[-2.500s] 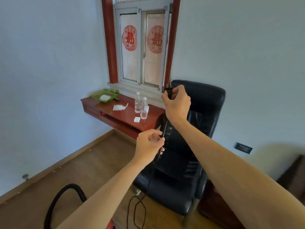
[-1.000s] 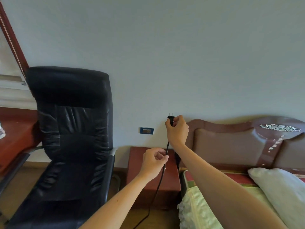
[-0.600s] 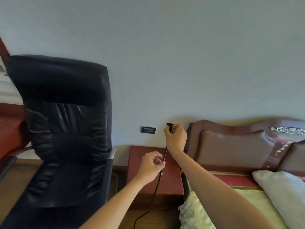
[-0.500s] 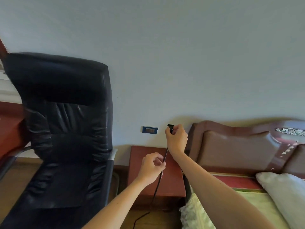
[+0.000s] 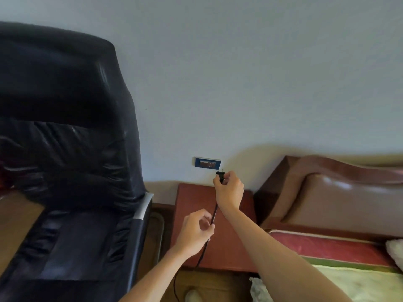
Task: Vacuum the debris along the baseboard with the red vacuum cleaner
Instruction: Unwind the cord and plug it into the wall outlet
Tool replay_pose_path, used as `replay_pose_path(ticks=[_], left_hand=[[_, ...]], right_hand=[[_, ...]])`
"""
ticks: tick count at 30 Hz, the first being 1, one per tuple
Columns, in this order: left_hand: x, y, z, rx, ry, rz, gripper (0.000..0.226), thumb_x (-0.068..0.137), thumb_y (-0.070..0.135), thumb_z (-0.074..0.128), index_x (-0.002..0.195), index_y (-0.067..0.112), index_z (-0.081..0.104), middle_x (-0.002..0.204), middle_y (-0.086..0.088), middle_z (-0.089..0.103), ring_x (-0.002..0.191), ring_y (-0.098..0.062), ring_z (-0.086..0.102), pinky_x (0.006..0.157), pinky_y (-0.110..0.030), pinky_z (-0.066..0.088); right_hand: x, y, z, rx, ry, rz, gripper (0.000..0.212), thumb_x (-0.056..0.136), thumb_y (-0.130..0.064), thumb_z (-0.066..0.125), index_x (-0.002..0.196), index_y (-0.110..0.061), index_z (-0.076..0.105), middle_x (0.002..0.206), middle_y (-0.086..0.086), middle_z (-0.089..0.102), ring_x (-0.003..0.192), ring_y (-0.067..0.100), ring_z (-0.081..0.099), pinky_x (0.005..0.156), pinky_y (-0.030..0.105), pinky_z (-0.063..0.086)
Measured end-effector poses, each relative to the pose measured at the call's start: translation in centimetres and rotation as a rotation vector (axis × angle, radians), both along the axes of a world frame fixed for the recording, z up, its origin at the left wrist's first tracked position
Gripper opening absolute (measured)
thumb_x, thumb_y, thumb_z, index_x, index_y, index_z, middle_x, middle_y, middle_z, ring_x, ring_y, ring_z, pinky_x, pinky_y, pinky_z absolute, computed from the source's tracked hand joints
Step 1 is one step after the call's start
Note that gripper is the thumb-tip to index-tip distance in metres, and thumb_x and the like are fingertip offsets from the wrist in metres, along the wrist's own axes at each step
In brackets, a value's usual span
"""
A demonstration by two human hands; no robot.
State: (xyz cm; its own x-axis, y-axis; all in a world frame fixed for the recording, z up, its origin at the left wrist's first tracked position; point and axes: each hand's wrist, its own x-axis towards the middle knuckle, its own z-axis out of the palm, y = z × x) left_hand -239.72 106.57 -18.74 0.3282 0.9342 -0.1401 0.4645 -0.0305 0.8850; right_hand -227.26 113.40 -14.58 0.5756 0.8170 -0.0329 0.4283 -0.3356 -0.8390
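My right hand (image 5: 229, 191) grips a black power plug (image 5: 219, 175), prongs pointing up, just below and right of a dark blue wall socket (image 5: 207, 162). A thin black cord (image 5: 213, 216) runs down from the plug. My left hand (image 5: 194, 232) pinches that cord lower down, over the bedside cabinet. Below the hand the cord drops to the floor. The red vacuum cleaner itself is out of view.
A large black leather chair (image 5: 69, 162) fills the left side. A red-brown bedside cabinet (image 5: 192, 199) stands under the socket against the pale wall. A bed with a brown padded headboard (image 5: 340, 192) and light bedding (image 5: 357, 284) lies at the right.
The view swung right from the window and desk to the wall by the bed. My right hand has carried the plug lower and closer to the socket; the left hand followed along the cord.
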Motion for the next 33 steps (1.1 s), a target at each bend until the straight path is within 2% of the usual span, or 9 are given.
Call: replay_pose_path(ticks=[5,9,17,22,27,33], left_hand=[[2.2,4.5,-5.5,-0.068,-0.022,0.063,0.007,0.087,0.026,0.070,0.086,0.029,0.064,0.072,0.007,0.067,0.068,-0.013,0.068,0.070,-0.038,0.060],[3.4,7.2,-8.3,-0.117,-0.052,0.148,0.006,0.087,0.018,0.072,0.087,0.022,0.066,0.066,0.007,0.065,0.064,-0.009,0.067,0.065,-0.028,0.058],[4.9,11.6,-13.7,-0.220,-0.132,0.210,0.010,0.085,0.010,0.072,0.085,0.019,0.067,0.062,0.001,0.064,0.054,-0.020,0.068,0.053,-0.048,0.059],[5.4,13.1,-16.2,-0.265,-0.166,0.239,0.011,0.085,0.010,0.072,0.086,0.020,0.068,0.065,0.000,0.066,0.058,-0.025,0.068,0.057,-0.051,0.059],[6.0,13.5,-16.9,-0.299,-0.201,0.285,0.018,0.086,0.006,0.071,0.084,0.023,0.067,0.064,-0.003,0.065,0.055,-0.030,0.067,0.051,-0.053,0.058],[6.1,13.8,-17.0,-0.343,-0.217,0.309,0.014,0.087,0.005,0.070,0.085,0.018,0.067,0.063,-0.006,0.064,0.053,-0.031,0.066,0.048,-0.052,0.058]], right_hand=[[1.3,5.6,-6.0,-0.057,0.026,0.011,0.015,0.086,-0.022,0.066,0.083,-0.011,0.056,0.062,-0.003,0.060,0.065,0.029,0.060,0.066,0.042,0.050],[2.0,9.0,-10.0,-0.069,0.041,-0.009,0.017,0.087,-0.023,0.066,0.080,-0.016,0.052,0.059,-0.007,0.054,0.059,0.022,0.053,0.065,0.038,0.046],[3.2,13.8,-16.6,-0.063,0.062,-0.026,0.019,0.087,-0.023,0.067,0.079,-0.015,0.052,0.059,-0.005,0.053,0.056,0.020,0.049,0.061,0.035,0.041],[3.9,15.6,-19.5,-0.039,0.020,0.022,0.019,0.084,-0.021,0.067,0.078,-0.010,0.053,0.056,0.002,0.055,0.053,0.024,0.048,0.057,0.039,0.042],[4.2,16.2,-20.8,-0.016,0.032,0.016,0.019,0.085,-0.020,0.067,0.077,-0.011,0.052,0.051,-0.005,0.048,0.049,0.018,0.041,0.056,0.038,0.040],[4.3,16.6,-21.3,-0.009,0.070,0.001,0.020,0.085,-0.021,0.067,0.077,-0.013,0.051,0.051,-0.005,0.048,0.047,0.015,0.039,0.056,0.036,0.038]])
